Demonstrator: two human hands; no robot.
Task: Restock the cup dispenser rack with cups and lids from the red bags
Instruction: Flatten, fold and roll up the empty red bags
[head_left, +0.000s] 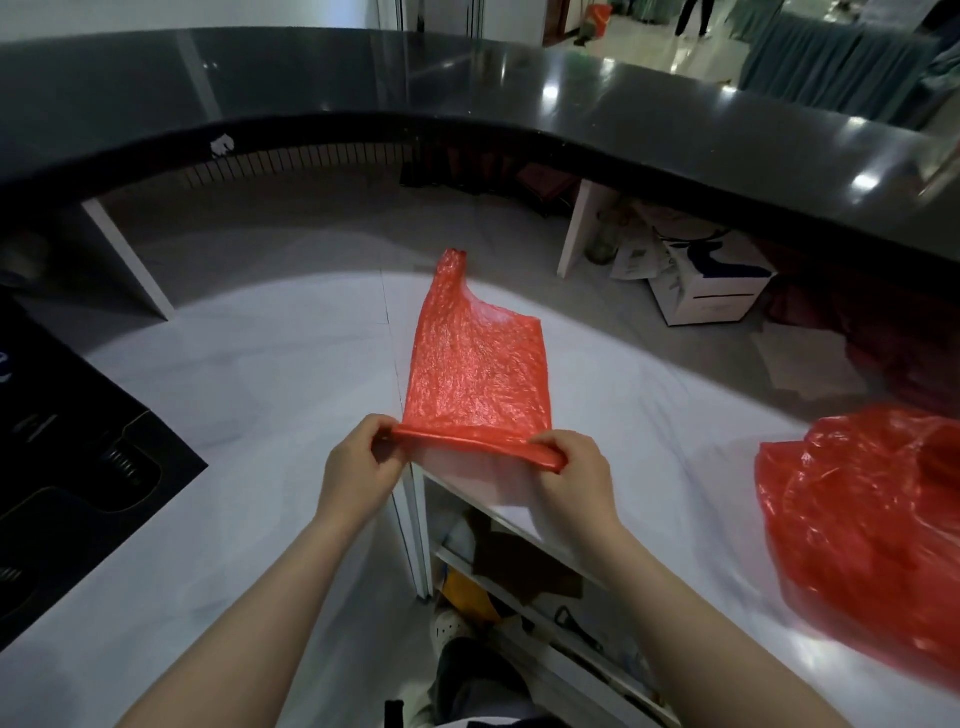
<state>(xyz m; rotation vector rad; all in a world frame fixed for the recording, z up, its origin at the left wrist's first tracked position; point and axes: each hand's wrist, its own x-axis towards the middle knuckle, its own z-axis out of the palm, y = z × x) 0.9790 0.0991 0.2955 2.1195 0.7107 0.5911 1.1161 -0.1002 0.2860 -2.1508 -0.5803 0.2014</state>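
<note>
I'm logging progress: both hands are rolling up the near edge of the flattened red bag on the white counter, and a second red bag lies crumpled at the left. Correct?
Not quite. The crumpled red bag lies at the right, as the head view shows. Otherwise yes: the left hand and right hand pinch the rolled near edge of the flattened red bag on the white counter.

The flattened red bag (475, 364) is thin, crinkled, glossy plastic on a smooth white counter (249, 395).

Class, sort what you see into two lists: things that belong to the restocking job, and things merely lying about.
Job:
flat red bag, pinched by left hand and right hand
crumpled red bag

Lying about:
white box
papers
black mat
</note>
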